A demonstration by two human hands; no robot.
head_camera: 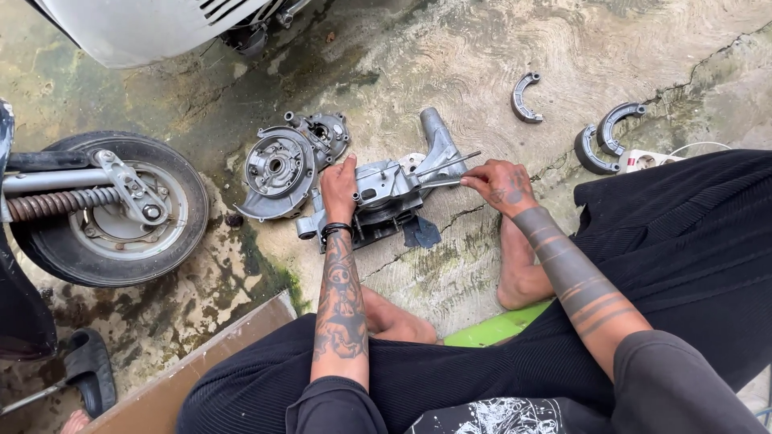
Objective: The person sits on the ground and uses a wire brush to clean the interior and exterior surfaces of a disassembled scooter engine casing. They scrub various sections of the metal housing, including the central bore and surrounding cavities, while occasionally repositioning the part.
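A grey metal engine casing (394, 186) lies on the concrete floor in front of me. My left hand (339, 189) presses down on its left side and grips it. My right hand (500, 185) pinches a thin metal rod (450, 164) that points left onto the casing. A round silver cover plate (277, 170) with a central hub leans against the casing's left end. A dark rag (420, 232) pokes out from under the casing. I sit with black trousers and bare feet either side of the work.
A scooter wheel (108, 209) with spring and arm lies at the left. White bodywork (153, 24) is at the top left. Curved brake shoes (525, 98) and two more (605, 138) lie at the right, beside a white power strip (643, 161). A black sandal (90, 370) sits bottom left.
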